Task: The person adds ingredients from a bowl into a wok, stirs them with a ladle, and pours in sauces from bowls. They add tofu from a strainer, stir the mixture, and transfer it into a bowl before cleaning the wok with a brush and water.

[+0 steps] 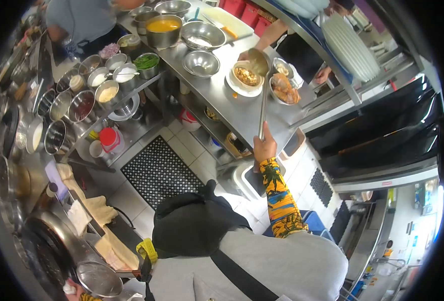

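Note:
My right hand (265, 146), below a yellow patterned sleeve, is closed around the long handle of a metal ladle (263, 108). The ladle's head is raised beside a white bowl of chunky brown food (247, 76), which rests on a white plate (236, 92). Right of the ladle is a bowl of orange-brown food pieces (285, 90). At the bottom left edge, my left hand (73, 290) shows only in part, its fingers closed around something white. Near it lies a round mesh strainer (100, 279).
A co-worker's hand (244, 56) is by the white bowl. Steel bowls (201, 63) and a pot of yellow-orange liquid (163, 30) stand on the steel counter (222, 108). Containers of ingredients (106, 92) fill the left. A black pan (44, 251) sits lower left; stacked plates (350, 45) are upper right.

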Available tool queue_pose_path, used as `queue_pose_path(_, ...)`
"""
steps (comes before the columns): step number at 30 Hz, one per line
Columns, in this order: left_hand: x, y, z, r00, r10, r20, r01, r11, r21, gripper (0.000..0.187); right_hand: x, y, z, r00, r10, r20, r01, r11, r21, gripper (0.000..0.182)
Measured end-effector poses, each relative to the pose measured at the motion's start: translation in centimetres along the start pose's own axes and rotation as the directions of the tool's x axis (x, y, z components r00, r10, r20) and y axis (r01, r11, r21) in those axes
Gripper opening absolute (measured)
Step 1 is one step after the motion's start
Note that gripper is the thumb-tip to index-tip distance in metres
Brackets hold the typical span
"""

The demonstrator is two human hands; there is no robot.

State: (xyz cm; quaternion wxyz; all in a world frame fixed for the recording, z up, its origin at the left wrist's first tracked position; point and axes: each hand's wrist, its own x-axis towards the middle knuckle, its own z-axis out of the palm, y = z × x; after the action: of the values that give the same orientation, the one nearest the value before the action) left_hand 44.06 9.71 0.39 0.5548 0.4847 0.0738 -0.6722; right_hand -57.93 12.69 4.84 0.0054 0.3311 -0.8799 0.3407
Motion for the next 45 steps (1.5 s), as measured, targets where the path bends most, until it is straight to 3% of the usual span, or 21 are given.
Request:
queue_pose_path(1,1.5,0.6,-1.2,0.997,0.071,0.009,-0.071,0.997,0.013,0.035,0.4,0.3,0.4,0.984,0.154,0.092,-0.165,0.978,0.126,0.068)
queue_pose_path(2,3.9,0.1,-2.3,0.919,0.391,0.052,-0.369,0.804,0.467,0.033,0.5,0.4,0.8,0.975,0.193,0.107,-0.217,0.923,0.318,0.069)
queue_pose_path(3,6.0,-0.5,-3.0,0.739,0.668,0.090,-0.427,0.361,0.829,0.032,0.5,0.1,1.0,0.967,0.220,0.132,-0.256,0.828,0.499,0.071)
queue_pose_path(5,8.2,-1.5,-3.4,0.759,0.646,-0.075,-0.444,0.599,0.667,0.031,0.0,-1.2,0.6,0.936,0.272,0.224,-0.338,0.515,0.788,0.074)
queue_pose_path(6,9.7,-2.0,-2.8,0.769,0.622,-0.149,-0.553,0.764,0.333,0.030,-0.4,-3.9,-1.1,0.893,0.319,0.317,-0.421,0.350,0.837,0.072)
queue_pose_path(9,12.4,-5.5,-3.2,0.830,0.513,-0.218,-0.547,0.676,-0.495,0.037,-2.7,-10.8,-3.0,0.869,0.078,0.488,-0.490,0.265,0.830,0.060)
queue_pose_path(10,12.4,-7.3,-1.6,0.782,0.623,-0.023,-0.540,0.658,-0.525,0.035,-3.5,-12.9,-2.5,0.840,0.005,0.542,-0.526,0.249,0.813,0.059)
queue_pose_path(12,12.2,-9.3,3.7,0.702,0.694,-0.159,-0.657,0.546,-0.520,0.021,-3.2,-15.0,0.0,0.616,-0.403,0.677,-0.679,0.164,0.716,0.063)
queue_pose_path(15,9.9,-11.2,11.6,0.638,0.605,-0.476,-0.765,0.427,-0.483,0.012,-5.5,-25.6,4.6,0.312,-0.632,0.710,-0.708,0.344,0.617,0.074)
queue_pose_path(18,9.6,-12.0,12.2,0.641,0.603,-0.476,-0.761,0.416,-0.498,0.008,-12.0,-41.2,8.0,-0.021,-0.837,0.546,-0.741,0.380,0.554,0.085)
queue_pose_path(20,6.2,-12.5,15.3,0.654,0.530,-0.539,-0.755,0.412,-0.510,0.013,-17.0,-50.0,8.6,-0.173,-0.868,0.465,-0.561,0.475,0.678,0.083)
queue_pose_path(22,3.9,-12.6,17.7,0.695,0.438,-0.570,-0.717,0.483,-0.503,0.019,-18.2,-54.6,15.6,-0.453,-0.786,0.421,-0.646,0.615,0.452,0.067)
queue_pose_path(26,2.3,-12.5,19.2,0.671,0.408,-0.620,-0.736,0.471,-0.486,0.022,-25.7,-66.2,24.7,-0.434,-0.702,0.565,-0.173,0.680,0.712,0.063)
queue_pose_path(30,2.9,-13.7,18.2,0.706,0.482,-0.518,-0.708,0.470,-0.528,0.024,-34.1,-77.4,33.4,-0.570,-0.685,0.453,-0.001,0.552,0.834,0.067)
queue_pose_path(32,0.6,-15.2,20.2,0.632,0.603,-0.487,-0.773,0.455,-0.441,0.026,-38.4,-82.5,34.4,-0.586,-0.679,0.442,0.144,0.450,0.882,0.064)
queue_pose_path(35,-0.5,-20.0,21.2,0.520,0.441,-0.732,-0.789,0.575,-0.214,0.022,-46.0,-90.6,38.2,-0.683,-0.587,0.434,0.412,0.182,0.893,0.055)
queue_pose_path(38,-1.9,-27.9,20.8,0.248,0.409,-0.878,-0.851,0.525,0.004,0.040,-55.3,-96.4,46.7,-0.822,-0.565,0.078,0.403,-0.477,0.781,0.036)
queue_pose_path(39,-3.1,-30.2,22.0,0.230,0.345,-0.910,-0.834,0.552,-0.001,0.043,-57.1,-97.0,46.2,-0.863,-0.497,0.094,0.394,-0.546,0.739,0.034)
queue_pose_path(40,-4.8,-31.6,23.6,0.218,0.282,-0.934,-0.814,0.580,-0.015,0.047,-58.7,-97.5,45.0,-0.795,-0.503,0.339,0.553,-0.373,0.745,0.031)
queue_pose_path(41,-7.5,-32.0,26.0,0.308,0.292,-0.905,-0.780,0.623,-0.064,0.046,-60.4,-99.1,45.6,-0.774,-0.272,0.571,0.600,-0.029,0.800,0.018)
queue_pose_path(45,-7.4,-37.7,29.2,0.197,0.392,-0.899,-0.745,0.656,0.123,0.069,-62.2,-97.4,41.8,-0.747,-0.253,0.615,0.656,-0.123,0.745,0.013)
